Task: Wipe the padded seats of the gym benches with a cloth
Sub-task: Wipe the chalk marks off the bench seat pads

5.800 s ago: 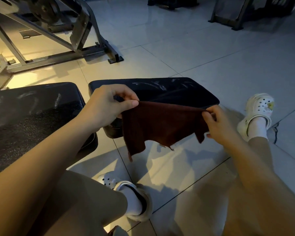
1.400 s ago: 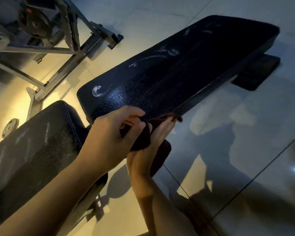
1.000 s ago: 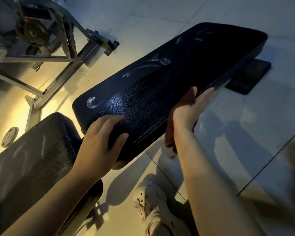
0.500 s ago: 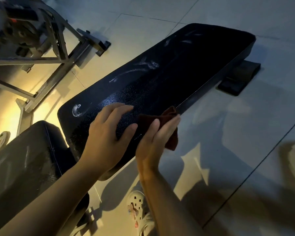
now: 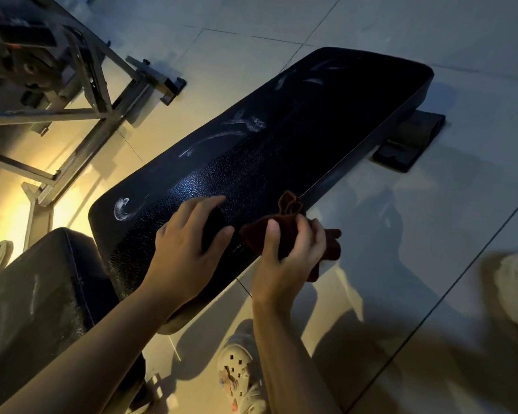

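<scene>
Grainy, smudged black leatherette bench pad [image 5: 281,150]; soft maroon cloth [image 5: 287,231]; glossy floor tiles [image 5: 431,234].

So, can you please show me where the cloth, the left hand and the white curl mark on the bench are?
cloth [image 5: 257,231], head view, dark red fabric beside the thumb.
left hand [image 5: 183,258], head view, back of the hand.
white curl mark [image 5: 121,209], head view, the curl's loop.

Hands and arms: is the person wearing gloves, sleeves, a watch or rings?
No. Both hands, the left and the right, are bare, with no gloves. No ring shows on the fingers and no watch or band on either wrist. Both forearms are bare as far as the picture shows, with no sleeve in view.
</scene>
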### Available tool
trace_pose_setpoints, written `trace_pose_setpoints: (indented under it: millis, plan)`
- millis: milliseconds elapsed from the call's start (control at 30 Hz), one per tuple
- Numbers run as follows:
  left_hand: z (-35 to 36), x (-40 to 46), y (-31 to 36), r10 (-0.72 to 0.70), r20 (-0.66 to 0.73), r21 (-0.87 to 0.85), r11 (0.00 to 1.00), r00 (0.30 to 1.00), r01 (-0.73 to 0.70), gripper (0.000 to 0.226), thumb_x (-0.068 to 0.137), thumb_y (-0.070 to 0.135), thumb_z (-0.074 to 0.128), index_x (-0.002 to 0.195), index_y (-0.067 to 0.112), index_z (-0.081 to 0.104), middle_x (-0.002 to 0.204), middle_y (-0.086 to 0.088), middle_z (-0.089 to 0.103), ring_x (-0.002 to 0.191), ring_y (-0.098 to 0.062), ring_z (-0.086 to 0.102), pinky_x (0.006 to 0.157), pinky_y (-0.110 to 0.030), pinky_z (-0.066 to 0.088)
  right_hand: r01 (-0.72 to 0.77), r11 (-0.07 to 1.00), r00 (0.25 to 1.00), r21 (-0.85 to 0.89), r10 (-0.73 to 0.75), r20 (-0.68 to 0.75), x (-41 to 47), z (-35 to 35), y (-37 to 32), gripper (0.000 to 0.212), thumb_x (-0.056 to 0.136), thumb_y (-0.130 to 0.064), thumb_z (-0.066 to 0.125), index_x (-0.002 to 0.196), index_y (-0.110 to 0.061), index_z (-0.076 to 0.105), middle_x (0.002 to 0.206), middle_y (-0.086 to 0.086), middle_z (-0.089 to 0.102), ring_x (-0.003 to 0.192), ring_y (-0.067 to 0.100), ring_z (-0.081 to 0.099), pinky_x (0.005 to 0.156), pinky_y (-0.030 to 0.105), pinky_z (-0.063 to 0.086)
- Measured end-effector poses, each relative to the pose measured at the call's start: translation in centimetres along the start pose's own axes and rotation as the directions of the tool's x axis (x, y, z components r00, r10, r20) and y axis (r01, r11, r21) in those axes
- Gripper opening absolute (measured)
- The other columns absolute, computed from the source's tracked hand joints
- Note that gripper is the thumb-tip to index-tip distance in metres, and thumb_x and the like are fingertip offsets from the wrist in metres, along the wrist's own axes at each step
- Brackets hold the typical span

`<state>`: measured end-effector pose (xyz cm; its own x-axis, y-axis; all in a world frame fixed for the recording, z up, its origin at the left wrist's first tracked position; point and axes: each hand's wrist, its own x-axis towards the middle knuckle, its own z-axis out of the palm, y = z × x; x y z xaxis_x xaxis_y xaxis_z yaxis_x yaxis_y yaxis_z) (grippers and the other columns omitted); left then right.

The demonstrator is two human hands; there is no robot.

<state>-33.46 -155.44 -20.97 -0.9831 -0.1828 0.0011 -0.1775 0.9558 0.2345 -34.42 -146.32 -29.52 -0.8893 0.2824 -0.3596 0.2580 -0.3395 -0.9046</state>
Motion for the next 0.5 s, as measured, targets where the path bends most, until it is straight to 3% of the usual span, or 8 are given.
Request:
trace_pose_setpoints:
  millis: [67,167,233,300,367,400,500]
  plan:
    - [0.2,0.2,0.1,0.006,-0.003,0.009,1.0,1.0,-0.006,0.057,0.088,0.059,0.033,0.138,0.031,0.042,0.135,0.006,0.045,0.122,-0.011,0.042,0.105,-0.06,0.034,0.083,0.996,0.997,-0.016,-0.083,-0.003,-0.8,0.2,0.8,0.052,0.093,-0.046,0.052,0.136,-0.017,0.051,0.143,0.01,0.036,0.123,0.021,0.051,0.087,0.022,0.055]
    - [1.0,0.4,0.3,0.016,0.037,0.108,0.994,0.999,-0.02,0.061,0.09,0.06,0.025,0.142,0.032,0.039,0.141,0.004,0.043,0.131,-0.016,0.035,0.112,-0.05,0.016,0.089,0.996,0.996,0.003,-0.089,0.013,-1.6,1.0,0.9,0.047,0.097,-0.029,0.049,0.141,-0.013,0.045,0.145,0.018,0.037,0.124,0.019,0.051,0.088,0.014,0.051]
    - [1.6,0.3,0.0,0.051,0.041,0.197,0.979,0.998,-0.059,0.058,0.093,0.057,0.023,0.142,0.031,0.04,0.142,0.003,0.043,0.133,-0.017,0.031,0.111,-0.047,0.014,0.109,0.994,0.994,0.009,-0.109,0.016,-2.1,1.3,0.6,0.049,0.097,-0.023,0.049,0.143,-0.009,0.043,0.15,0.018,0.034,0.133,0.02,0.044,0.096,0.02,0.05]
    - [2.1,0.2,-0.3,0.072,0.017,0.23,0.97,0.997,-0.074,0.052,0.097,0.051,0.023,0.14,0.031,0.043,0.14,0.002,0.045,0.131,-0.016,0.032,0.11,-0.045,0.015,0.203,0.979,0.979,-0.015,-0.203,0.009,-2.1,1.6,0.6,0.046,0.098,-0.018,0.05,0.143,-0.008,0.045,0.153,0.018,0.031,0.139,0.006,0.033,0.101,0.018,0.045]
    - [2.1,0.3,-0.3,0.056,-0.019,0.2,0.978,0.998,-0.052,0.049,0.098,0.047,0.021,0.138,0.03,0.046,0.137,0.002,0.047,0.129,-0.013,0.034,0.11,-0.045,0.017,0.256,0.965,0.967,-0.051,-0.254,0.034,-1.0,1.7,0.3,0.046,0.098,-0.014,0.049,0.143,-0.009,0.045,0.156,0.017,0.025,0.138,-0.011,0.02,0.102,0.007,0.036]
    - [2.1,0.4,-0.3,0.036,-0.033,0.168,0.985,0.999,-0.03,0.05,0.098,0.046,0.021,0.137,0.029,0.047,0.136,0.003,0.048,0.129,-0.012,0.034,0.11,-0.047,0.018,0.278,0.956,0.96,-0.088,-0.275,0.043,0.0,1.7,0.2,0.046,0.099,-0.014,0.047,0.144,-0.008,0.043,0.158,0.018,0.021,0.139,-0.01,0.017,0.102,0.002,0.03]
    - [2.0,0.4,-0.1,0.012,-0.049,0.123,0.992,0.999,-0.006,0.051,0.098,0.047,0.022,0.136,0.027,0.049,0.135,0.005,0.05,0.127,-0.01,0.035,0.11,-0.05,0.022,0.251,0.954,0.968,-0.162,-0.243,0.068,4.0,1.3,-0.9,0.048,0.103,-0.017,0.04,0.149,-0.011,0.033,0.161,0.016,0.01,0.144,0.017,0.018,0.097,-0.008,0.018]
